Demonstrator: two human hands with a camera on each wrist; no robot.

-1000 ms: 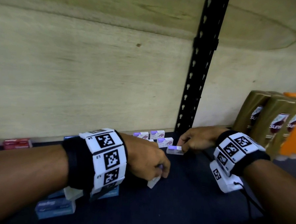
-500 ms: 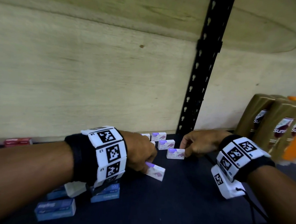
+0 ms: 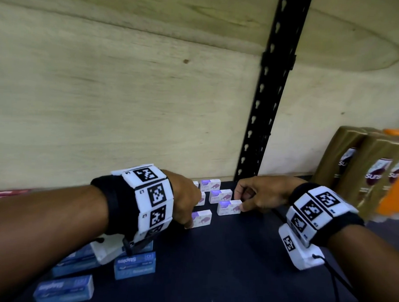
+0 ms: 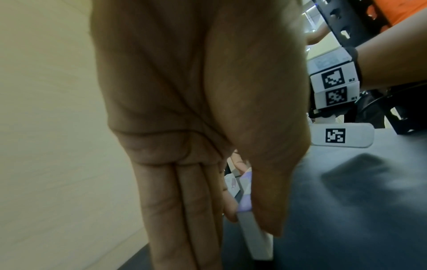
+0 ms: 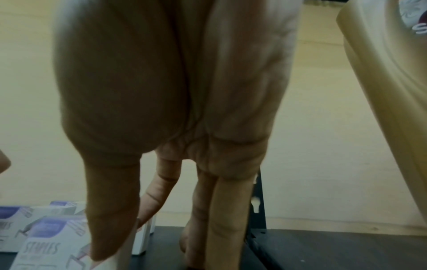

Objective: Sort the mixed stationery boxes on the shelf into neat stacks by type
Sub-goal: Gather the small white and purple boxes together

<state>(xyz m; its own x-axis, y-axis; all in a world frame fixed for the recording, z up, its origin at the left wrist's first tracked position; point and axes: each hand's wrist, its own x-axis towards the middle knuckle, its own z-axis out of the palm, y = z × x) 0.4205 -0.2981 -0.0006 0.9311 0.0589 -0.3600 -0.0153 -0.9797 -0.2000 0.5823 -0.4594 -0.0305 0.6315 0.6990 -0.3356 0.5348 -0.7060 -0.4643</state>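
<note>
while your left hand (image 3: 184, 203) reaches over the dark shelf (image 3: 234, 263), its thumb and forefinger pinch the left end of a white-and-purple staples box (image 3: 202, 218) that lies flat on the shelf; the left wrist view shows the thumb (image 4: 265, 191) on one face of that box (image 4: 254, 235) and a fingertip on the other, with the remaining fingers long and pressed together. your right hand (image 3: 261, 195) sits just to the right, its thumb and forefinger pinching the right end of a second staples box (image 3: 229, 207), also flat on the shelf; in the right wrist view the thumb (image 5: 110, 210) comes down on that box (image 5: 44, 252), and the other fingers hang down side by side behind it. the two held boxes lie near each other but apart, yours on the left being nearer to you. behind them, towards the plywood back wall (image 3: 127, 101), more white-and-purple boxes (image 3: 220, 195) lie in a loose cluster, one of them (image 3: 210, 185) close to the wall. nearer to you on the left, blue staples boxes (image 3: 134, 265) lie scattered, partly under your left forearm. far left against the wall lies a red box (image 3: 9, 193), blurred. a black slotted upright (image 3: 265, 112) rises behind your right hand, and gold shampoo bottles (image 3: 363, 173) stand to the right of it beside something orange (image 3: 397, 195).
</note>
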